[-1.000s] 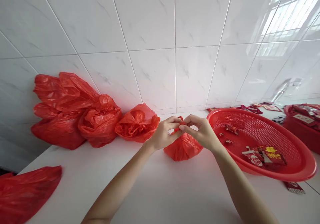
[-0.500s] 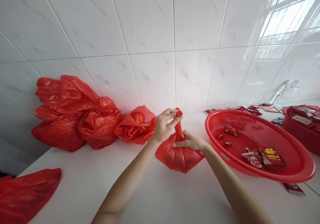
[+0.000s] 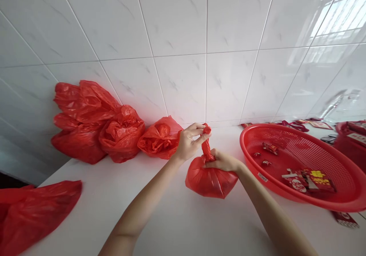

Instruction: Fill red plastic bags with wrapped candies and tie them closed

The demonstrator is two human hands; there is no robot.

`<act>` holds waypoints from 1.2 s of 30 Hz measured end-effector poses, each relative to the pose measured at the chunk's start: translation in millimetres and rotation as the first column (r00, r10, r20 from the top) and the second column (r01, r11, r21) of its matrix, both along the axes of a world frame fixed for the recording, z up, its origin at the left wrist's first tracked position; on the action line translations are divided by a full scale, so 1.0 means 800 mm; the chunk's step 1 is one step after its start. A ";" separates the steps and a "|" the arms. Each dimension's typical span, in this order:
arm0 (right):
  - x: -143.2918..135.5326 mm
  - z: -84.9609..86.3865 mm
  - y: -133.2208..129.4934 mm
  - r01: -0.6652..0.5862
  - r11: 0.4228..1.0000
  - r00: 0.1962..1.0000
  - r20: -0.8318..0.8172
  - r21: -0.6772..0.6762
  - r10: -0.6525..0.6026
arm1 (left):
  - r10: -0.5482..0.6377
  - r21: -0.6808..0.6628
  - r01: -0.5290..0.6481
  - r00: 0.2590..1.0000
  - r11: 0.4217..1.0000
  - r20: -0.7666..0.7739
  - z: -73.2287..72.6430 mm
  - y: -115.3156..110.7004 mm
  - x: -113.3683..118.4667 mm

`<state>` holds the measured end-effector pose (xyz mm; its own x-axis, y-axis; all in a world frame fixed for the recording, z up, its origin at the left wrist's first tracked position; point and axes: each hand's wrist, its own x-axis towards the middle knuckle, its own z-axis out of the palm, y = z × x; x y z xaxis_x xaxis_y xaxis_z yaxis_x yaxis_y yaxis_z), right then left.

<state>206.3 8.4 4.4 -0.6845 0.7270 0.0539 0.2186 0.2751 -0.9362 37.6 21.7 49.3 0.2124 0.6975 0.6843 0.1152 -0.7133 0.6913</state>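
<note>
A filled red plastic bag (image 3: 211, 181) is in front of me on the white counter, its neck twisted into an upright rope. My left hand (image 3: 190, 140) pinches the top end of the twisted neck between thumb and fingers. Lower down, my right hand (image 3: 223, 160) is closed around the base of the neck, just above the bulging part. What the bag contains cannot be made out through the plastic. Just left of my left hand, a bunched red bag (image 3: 160, 138) stands against the wall.
More red bags (image 3: 121, 134) are piled along the tiled wall at left, and another red bag (image 3: 40, 214) lies at the near left. To the right stands a red plastic basket (image 3: 288, 134) with several wrapped packets (image 3: 309, 180) inside. A red container (image 3: 350, 145) is at the far right.
The view has shifted slightly to the left. My right hand has moved a little around the neck, and the bag's lower part has turned slightly; both hands keep their hold.
</note>
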 end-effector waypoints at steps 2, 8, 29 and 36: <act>-0.001 0.001 -0.002 -0.020 0.999 1.000 0.019 0.030 0.020 | 0.012 -0.007 -0.013 1.000 1.000 -0.011 0.001 -0.006 -0.008; -0.011 0.005 -0.010 -0.095 0.992 0.995 0.000 0.089 0.095 | -0.102 -0.260 0.096 0.995 0.961 -0.009 -0.011 -0.054 -0.042; -0.110 0.004 -0.102 -0.295 0.930 0.941 -0.100 0.220 0.323 | 0.219 -0.415 -0.278 0.958 0.866 -0.184 -0.072 -0.219 -0.101; -0.058 0.026 -0.103 -0.164 0.947 0.986 0.063 0.277 0.153 | 0.581 -0.454 -0.577 0.800 0.679 -0.149 -0.032 -0.247 -0.176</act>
